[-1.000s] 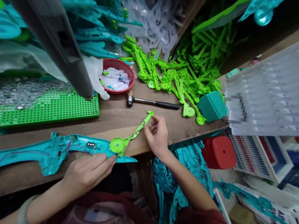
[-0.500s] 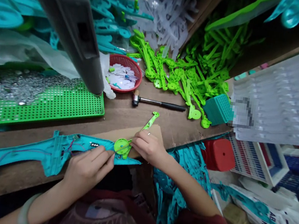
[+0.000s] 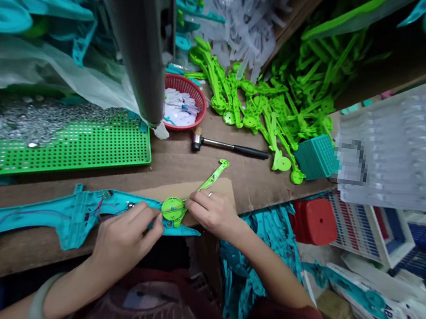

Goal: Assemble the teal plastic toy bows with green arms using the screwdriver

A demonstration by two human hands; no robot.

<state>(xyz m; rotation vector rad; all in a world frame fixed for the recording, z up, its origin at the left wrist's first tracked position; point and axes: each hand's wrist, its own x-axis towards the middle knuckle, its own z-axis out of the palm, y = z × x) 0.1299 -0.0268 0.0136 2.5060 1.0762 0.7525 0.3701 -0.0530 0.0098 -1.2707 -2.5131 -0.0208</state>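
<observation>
A long blue plastic shell (image 3: 44, 213) with thin wires inside lies along the table's near edge. On its right part sits a green piece (image 3: 172, 209) with a round disc and an arm that slants up and right. My left hand (image 3: 127, 232) is pinched just left of the disc; a thin strand seems to cross the disc, too small to make out clearly. My right hand (image 3: 212, 211) has its fingers closed on the green piece, right of the disc.
A rubber mallet (image 3: 232, 148) lies beyond my hands. Behind it are a red basket (image 3: 204, 107) of white pieces and a heap of green parts (image 3: 257, 105). A green perforated tray (image 3: 120, 150) holds metal bits at left. A grey post (image 3: 142, 40) stands near the tray.
The view has shifted slightly, so the post and background sit further right. My left fingers have moved a little against the disc, and the strand now lies flatter across it. Both hands stay closed.
</observation>
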